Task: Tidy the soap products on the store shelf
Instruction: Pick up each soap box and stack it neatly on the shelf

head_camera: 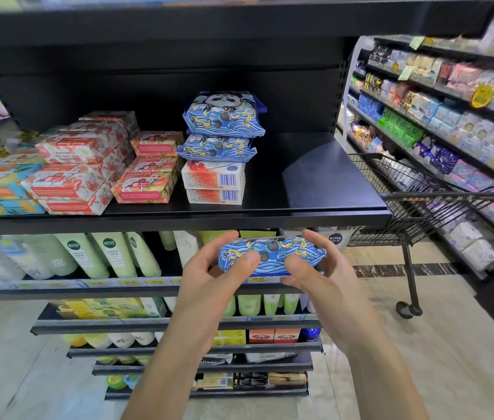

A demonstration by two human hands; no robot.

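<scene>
A blue wave-patterned soap pack (271,253) is held level in front of the black shelf's front edge (179,221), a little below it. My left hand (209,277) grips its left end and my right hand (318,274) grips its right end, thumbs on the front face. On the shelf, two matching blue panda packs (223,115) lie stacked on two white soap boxes (213,181). To their left sit red-and-white wrapped soap bars (145,180) in stacks, and a bigger pile (79,165) further left.
The shelf's right part (318,171) is bare black metal. Green and white tubes (112,253) fill the shelf below. A black wire shopping cart (421,201) stands at the right, beside an aisle shelf of packaged goods (439,116). More products line the lower shelves.
</scene>
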